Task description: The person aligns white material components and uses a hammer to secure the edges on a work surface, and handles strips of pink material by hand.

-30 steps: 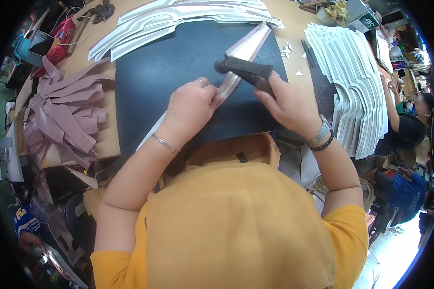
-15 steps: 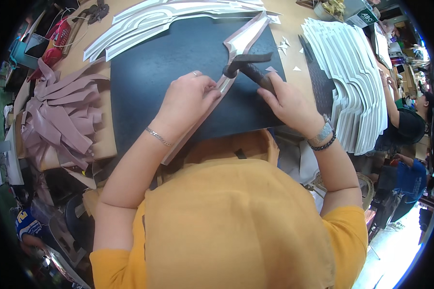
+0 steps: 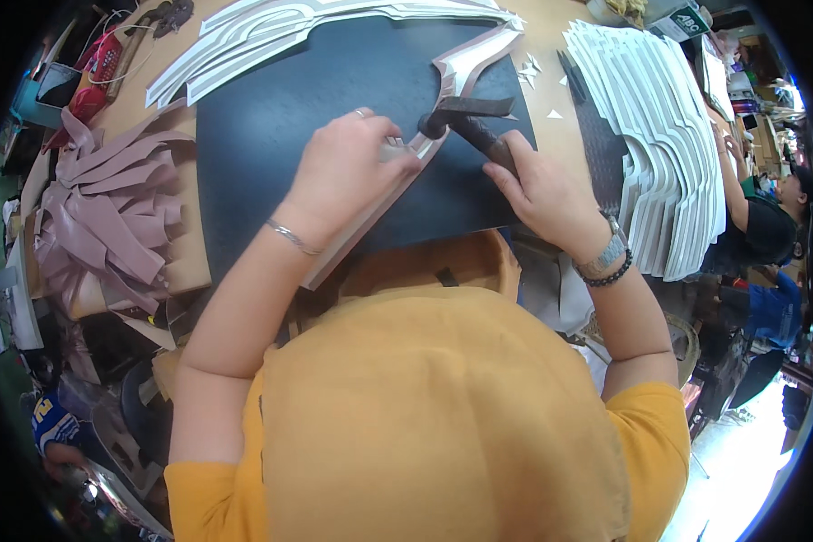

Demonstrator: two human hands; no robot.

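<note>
My right hand [image 3: 546,194] is wrapped round the dark handle of a hammer [image 3: 483,137]. The hammer's head rests on or just over a long leather strip [image 3: 465,68], mauve at its edges with a white backing. My left hand [image 3: 348,172] pinches this strip a little nearer to me than the hammer head. From there the strip's near end passes beside my left wrist and over the front edge of the dark mat [image 3: 271,135]. Its wider, bent far end lies toward the mat's far right corner.
Loose mauve leather strips [image 3: 108,208] are heaped at the left. Overlapping white-and-grey cut pieces [image 3: 668,144] lie at the right, and curved ones [image 3: 271,41] along the far edge. Small white scraps [image 3: 530,68] sit near a dark slim tool [image 3: 571,77]. Another person [image 3: 759,212] is at far right.
The strip has shifted away from me and to the right over the mat. My left hand has moved slightly farther off with it; the hammer stays at nearly the same spot.
</note>
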